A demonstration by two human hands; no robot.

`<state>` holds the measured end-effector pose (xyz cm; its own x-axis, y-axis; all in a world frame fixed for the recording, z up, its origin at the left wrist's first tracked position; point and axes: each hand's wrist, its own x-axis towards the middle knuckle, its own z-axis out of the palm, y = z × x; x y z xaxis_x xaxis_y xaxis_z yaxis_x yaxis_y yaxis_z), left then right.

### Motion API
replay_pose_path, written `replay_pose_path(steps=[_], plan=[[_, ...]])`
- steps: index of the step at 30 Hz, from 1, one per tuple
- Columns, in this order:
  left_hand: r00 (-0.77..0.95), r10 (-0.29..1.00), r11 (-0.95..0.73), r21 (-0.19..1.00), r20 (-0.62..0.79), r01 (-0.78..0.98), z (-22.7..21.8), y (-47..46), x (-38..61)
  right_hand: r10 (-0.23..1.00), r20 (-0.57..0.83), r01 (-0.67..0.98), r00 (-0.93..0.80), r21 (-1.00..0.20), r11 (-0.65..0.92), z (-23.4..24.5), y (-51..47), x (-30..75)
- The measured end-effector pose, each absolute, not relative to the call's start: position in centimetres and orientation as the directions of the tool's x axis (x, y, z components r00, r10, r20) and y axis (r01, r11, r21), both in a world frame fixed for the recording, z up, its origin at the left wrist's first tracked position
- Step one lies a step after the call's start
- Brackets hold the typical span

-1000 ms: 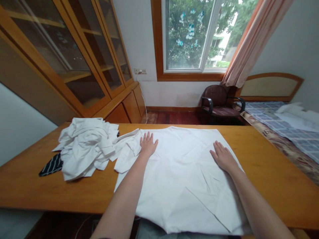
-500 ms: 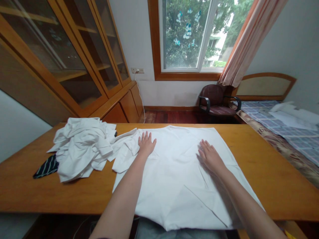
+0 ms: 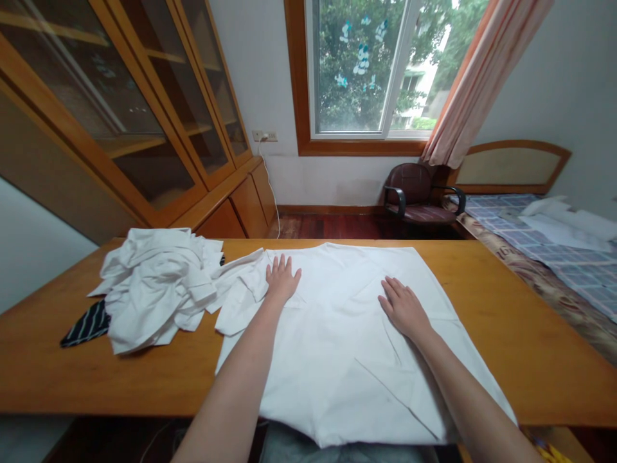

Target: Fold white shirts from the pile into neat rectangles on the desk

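We rest our left hand (image 3: 283, 280), fingers spread, on the white garment (image 3: 332, 334), which lies beneath both hands on the bench (image 3: 491, 289). Our right hand (image 3: 403, 307) is palm-down there too, fingers closer together, gripping nothing. Left of our hands, a crumpled white pile (image 3: 159, 289) partly covers striped cloth (image 3: 87, 325).

The two arms (image 3: 236, 379) are bare, wide lower down and thin at the wrists (image 3: 276, 301), with slim fingers (image 3: 282, 263) on both the left hand (image 3: 283, 280) and the right hand (image 3: 403, 306), and grey cloth (image 3: 289, 447) shows between them, but I can't tell if it's worn.
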<state>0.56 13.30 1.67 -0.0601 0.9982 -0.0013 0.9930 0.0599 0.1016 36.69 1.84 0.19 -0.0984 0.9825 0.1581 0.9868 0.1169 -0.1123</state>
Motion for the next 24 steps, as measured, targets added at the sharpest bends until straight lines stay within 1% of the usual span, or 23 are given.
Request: replay_pose_path(steps=[5,9,12,15,16,18,20,24], plan=[[-0.055,0.998,0.052,0.121,0.019,0.991,1.8,13.5,0.4,0.98,0.178,0.99,-0.089,-0.09,0.106,0.2,2.5,37.1],[0.019,1.0,-0.021,0.136,0.015,0.99,2.4,13.6,0.9,0.981,0.176,0.991,-0.08,-0.09,0.097,0.2,2.9,37.2],[0.137,0.989,-0.143,0.162,0.051,0.976,3.1,11.9,2.2,0.981,0.179,0.991,-0.079,-0.093,0.097,0.1,3.1,37.3],[0.312,0.937,-0.336,0.157,0.161,0.929,3.6,8.2,4.2,0.979,0.19,0.989,-0.072,-0.11,0.094,0.2,3.4,37.4],[0.377,0.911,-0.403,0.158,0.167,0.902,3.6,6.7,4.7,0.978,0.195,0.988,-0.071,-0.12,0.096,0.3,3.5,37.4],[0.464,0.874,-0.483,0.17,0.14,0.859,3.4,3.7,5.2,0.976,0.205,0.984,-0.073,-0.146,0.104,0.4,3.7,37.5],[0.477,0.871,-0.491,0.166,0.118,0.855,2.9,1.5,4.7,0.974,0.213,0.977,-0.078,-0.179,0.117,0.6,3.7,37.8],[0.417,0.903,-0.428,0.126,0.108,0.895,1.7,-0.5,1.8,0.968,0.231,0.965,-0.099,-0.215,0.15,0.5,2.6,39.6]])
